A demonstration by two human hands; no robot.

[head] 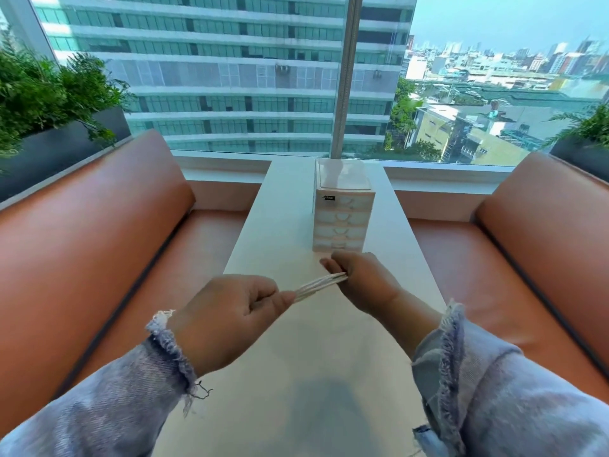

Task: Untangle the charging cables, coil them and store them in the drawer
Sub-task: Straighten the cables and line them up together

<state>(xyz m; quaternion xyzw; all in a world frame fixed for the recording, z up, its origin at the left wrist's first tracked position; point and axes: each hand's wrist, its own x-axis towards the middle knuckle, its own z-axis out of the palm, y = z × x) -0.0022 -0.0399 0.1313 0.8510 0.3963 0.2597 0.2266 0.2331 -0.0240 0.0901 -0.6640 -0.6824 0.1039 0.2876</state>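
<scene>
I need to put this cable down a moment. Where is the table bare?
Left of the drawer unit, and the near table between the sleeves. Crowded just before it, where left hand and right hand hold the cable.

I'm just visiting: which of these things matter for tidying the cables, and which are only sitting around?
Part of the job:
- white cables, stretched between the left hand and right hand, which both grip them
- small drawer unit, all its drawers apparently closed

Just there:
- white table
- orange seats
- potted plants
- window
</scene>
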